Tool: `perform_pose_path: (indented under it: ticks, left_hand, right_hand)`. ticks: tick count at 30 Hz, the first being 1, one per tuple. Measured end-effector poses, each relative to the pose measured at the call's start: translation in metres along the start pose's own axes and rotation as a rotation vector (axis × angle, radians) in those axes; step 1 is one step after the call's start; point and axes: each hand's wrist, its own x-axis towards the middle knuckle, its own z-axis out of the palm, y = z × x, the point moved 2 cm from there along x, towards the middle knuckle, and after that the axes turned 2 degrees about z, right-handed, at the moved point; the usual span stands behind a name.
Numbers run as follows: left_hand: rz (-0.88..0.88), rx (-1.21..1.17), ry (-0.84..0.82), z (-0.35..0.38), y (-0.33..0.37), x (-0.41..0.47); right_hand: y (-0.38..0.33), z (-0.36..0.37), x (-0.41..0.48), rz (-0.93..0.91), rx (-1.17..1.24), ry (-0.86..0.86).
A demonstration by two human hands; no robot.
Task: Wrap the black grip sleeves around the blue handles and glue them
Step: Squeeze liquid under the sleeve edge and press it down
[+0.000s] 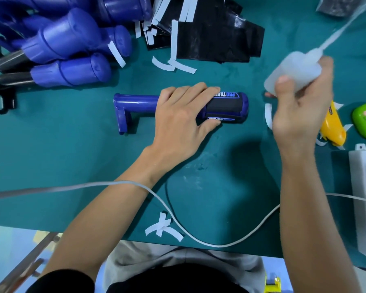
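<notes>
Black grip sleeve (pixel 224 106), centre frame, may unwrap if the left hand (pixel 178 123) clasping the blue handle (pixel 140 103) loosens; right hand (pixel 300 111) gripping the glue bottle (pixel 292 75) could overspill.

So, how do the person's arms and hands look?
The left hand and right hand are bare: no gloves, rings or watch visible. A black sleeve covers the left upper arm. A white cable lies across the left forearm.
</notes>
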Motion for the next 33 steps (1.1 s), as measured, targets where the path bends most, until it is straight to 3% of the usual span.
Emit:
perform_pose_path:
  ticks: [2,5,9,14,18,25,29,33]
  left_hand:
    - [0.005,0.007,0.003,0.000,0.000,-0.001]
    - [0.016,0.010,-0.003,0.002,0.002,-0.001]
    - [0.045,0.050,0.029,0.001,0.002,0.000]
    - [0.042,0.093,0.074,0.005,-0.004,0.003]
    - [0.044,0.096,0.083,0.007,-0.003,0.003]
    - [0.033,0.081,0.116,0.007,-0.002,0.002]
    - [0.032,0.078,0.113,0.008,-0.003,0.002]
    - [0.026,0.075,0.114,0.007,-0.003,0.002]
  right_hand:
    - [0.000,-0.009,-0.013,-0.009,0.007,-0.006]
    - [0.003,-0.016,-0.015,0.134,0.157,-0.002]
    - [-0.001,-0.018,-0.007,0.264,0.461,-0.094]
    - [-0.002,-0.015,-0.009,0.357,0.565,-0.233]
    - [-0.003,-0.018,-0.011,0.412,0.636,-0.175]
    - [-0.005,-0.020,-0.012,0.620,1.005,-0.162]
    - [-0.011,-0.013,-0.013,0.679,0.924,-0.152]
    - [-0.014,-0.004,-0.019,0.538,0.739,-0.085]
